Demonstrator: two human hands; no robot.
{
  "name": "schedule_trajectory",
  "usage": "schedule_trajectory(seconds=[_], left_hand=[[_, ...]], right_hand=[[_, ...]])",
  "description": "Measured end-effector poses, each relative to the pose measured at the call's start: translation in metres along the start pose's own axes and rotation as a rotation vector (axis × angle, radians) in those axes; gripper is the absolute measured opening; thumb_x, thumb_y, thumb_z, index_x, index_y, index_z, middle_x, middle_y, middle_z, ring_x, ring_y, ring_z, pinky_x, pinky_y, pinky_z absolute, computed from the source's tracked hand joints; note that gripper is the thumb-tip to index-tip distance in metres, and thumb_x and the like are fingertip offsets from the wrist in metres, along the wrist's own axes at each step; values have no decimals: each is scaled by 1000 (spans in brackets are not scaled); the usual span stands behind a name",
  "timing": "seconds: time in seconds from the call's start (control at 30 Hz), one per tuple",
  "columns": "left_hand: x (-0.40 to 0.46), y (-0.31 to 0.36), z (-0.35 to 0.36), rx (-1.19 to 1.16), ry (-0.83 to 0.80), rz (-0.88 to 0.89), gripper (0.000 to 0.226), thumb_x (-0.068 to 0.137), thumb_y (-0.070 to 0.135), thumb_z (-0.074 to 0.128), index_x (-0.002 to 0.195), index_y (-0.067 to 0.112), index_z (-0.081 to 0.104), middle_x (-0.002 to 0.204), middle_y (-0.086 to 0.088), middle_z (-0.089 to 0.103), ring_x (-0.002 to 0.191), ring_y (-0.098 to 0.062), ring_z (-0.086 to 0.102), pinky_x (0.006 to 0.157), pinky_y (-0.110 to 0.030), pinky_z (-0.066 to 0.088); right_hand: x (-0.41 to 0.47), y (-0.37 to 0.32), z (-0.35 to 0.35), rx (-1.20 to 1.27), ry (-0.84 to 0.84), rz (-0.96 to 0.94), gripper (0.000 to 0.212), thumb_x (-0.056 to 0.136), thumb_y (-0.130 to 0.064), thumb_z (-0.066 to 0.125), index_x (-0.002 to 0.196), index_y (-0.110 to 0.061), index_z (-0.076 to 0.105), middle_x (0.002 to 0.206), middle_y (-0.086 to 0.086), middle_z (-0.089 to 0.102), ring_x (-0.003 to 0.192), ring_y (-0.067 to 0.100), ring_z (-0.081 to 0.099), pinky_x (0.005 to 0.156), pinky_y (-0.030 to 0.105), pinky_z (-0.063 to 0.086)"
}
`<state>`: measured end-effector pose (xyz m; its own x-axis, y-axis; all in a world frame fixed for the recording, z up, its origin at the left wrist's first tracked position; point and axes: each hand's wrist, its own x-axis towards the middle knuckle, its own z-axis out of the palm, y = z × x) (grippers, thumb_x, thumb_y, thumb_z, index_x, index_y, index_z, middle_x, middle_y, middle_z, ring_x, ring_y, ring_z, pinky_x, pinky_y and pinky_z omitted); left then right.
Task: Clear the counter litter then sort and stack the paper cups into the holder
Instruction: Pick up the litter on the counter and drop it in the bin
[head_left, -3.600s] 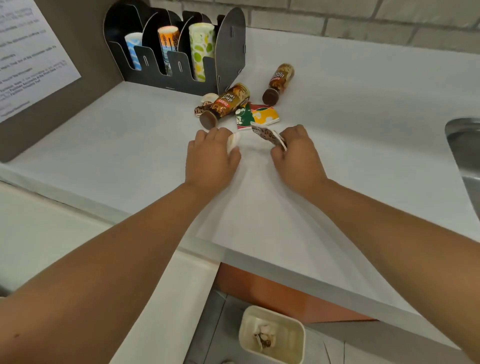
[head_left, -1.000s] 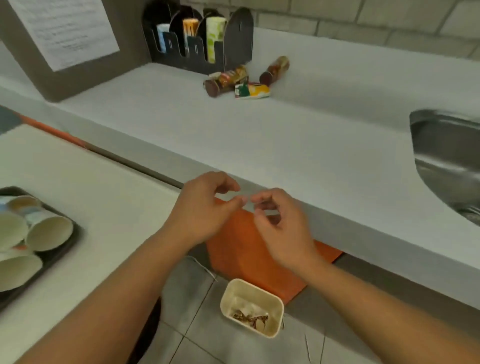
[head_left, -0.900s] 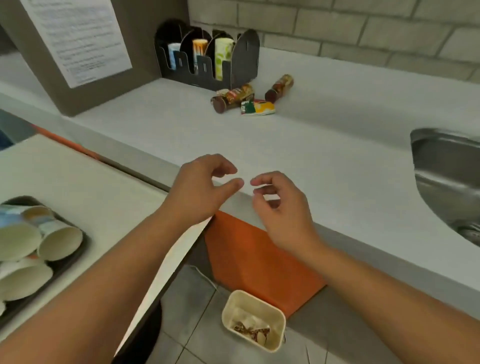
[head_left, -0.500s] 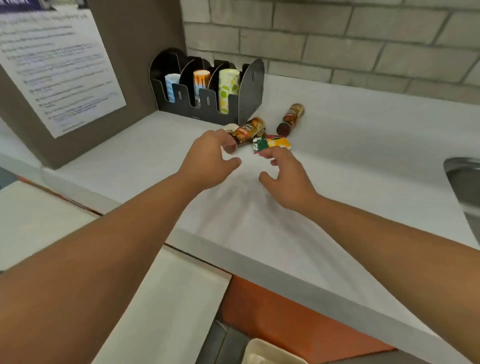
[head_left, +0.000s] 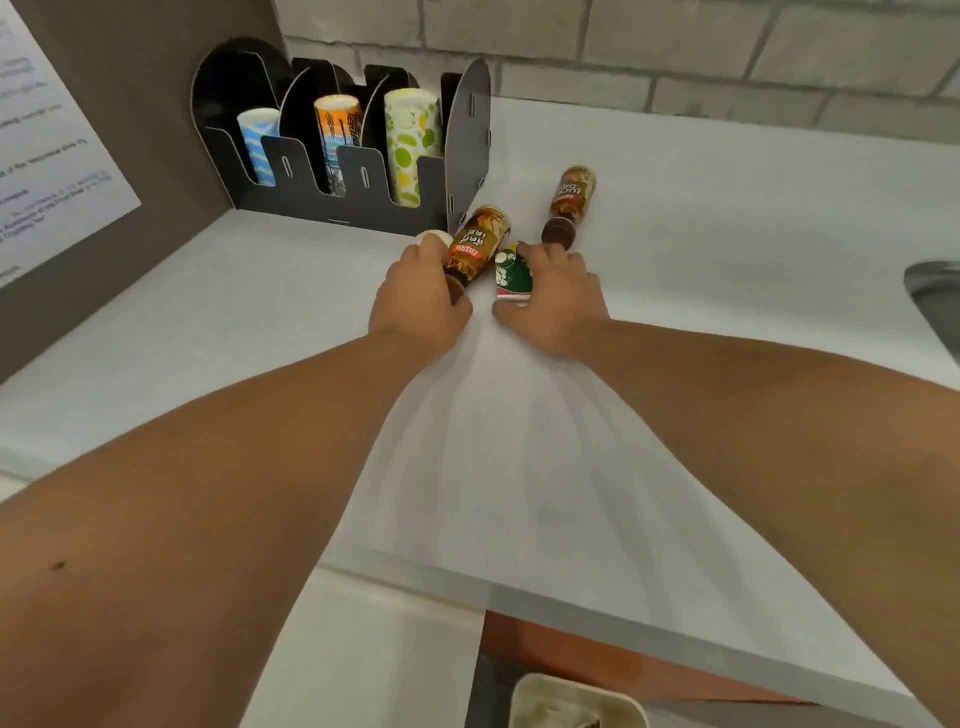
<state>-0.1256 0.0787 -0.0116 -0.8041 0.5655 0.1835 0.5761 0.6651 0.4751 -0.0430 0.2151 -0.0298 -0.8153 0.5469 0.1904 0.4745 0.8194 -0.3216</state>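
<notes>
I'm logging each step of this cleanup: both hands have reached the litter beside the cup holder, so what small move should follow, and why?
Probably close both hands and lift. The left hand is curled round the cap end of the nearer brown bottle, and the right hand covers the flattened carton. Both lie on the counter, with the bin on the floor below its near edge.
</notes>
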Motion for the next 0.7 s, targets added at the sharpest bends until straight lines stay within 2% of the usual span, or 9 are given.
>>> schedule_trajectory(seconds=[0.1,0.17,0.23,0.33,0.47,0.57,0.7], left_hand=[[-11,-2,3,-51,83,35,53,82,34,72,127,17,50,124,-7,54,111,-24,54,90,-37,52],[-21,-3,1,-89,126,62,50,82,35,71,125,17,53,123,-6,54,110,-21,52,87,-31,50],[-34,-3,-1,-148,175,81,44,84,33,68,122,18,54,120,-5,53,103,-17,52,80,-25,46],[-55,2,-8,-245,246,96,36,84,30,65,117,18,56,116,-3,52,93,-12,49,76,-21,41],[-92,21,-25,-367,379,116,28,82,27,61,108,18,57,102,2,51,90,-16,53,75,-30,51],[-131,45,-40,-457,490,171,25,79,27,57,102,19,54,91,3,50,84,-18,51,72,-34,51],[-194,84,-56,-454,613,298,28,78,22,54,102,8,59,88,2,49,82,-19,50,70,-37,49]], right_hand=[[-5,-2,-1,-140,57,10,76,78,-59,56,142,-23,37,136,9,41,122,32,38,96,42,37],[-12,-1,-5,-114,24,32,75,76,-61,58,136,-20,42,135,10,39,117,32,40,93,42,42],[-21,3,-11,-88,-6,14,72,76,-56,60,133,-16,43,134,11,37,112,31,45,87,40,46],[-41,12,-25,-97,15,-82,47,88,-37,55,128,-13,50,124,10,44,102,32,54,78,37,47],[-86,27,-51,72,73,-82,32,92,-27,51,122,-15,47,113,8,57,89,31,57,70,35,44],[-135,34,-77,205,177,-153,22,92,-28,52,109,-13,51,90,7,63,74,28,55,60,33,41],[-211,40,-104,397,234,-258,19,87,-32,55,96,-16,61,84,-2,60,72,19,55,62,33,45]])
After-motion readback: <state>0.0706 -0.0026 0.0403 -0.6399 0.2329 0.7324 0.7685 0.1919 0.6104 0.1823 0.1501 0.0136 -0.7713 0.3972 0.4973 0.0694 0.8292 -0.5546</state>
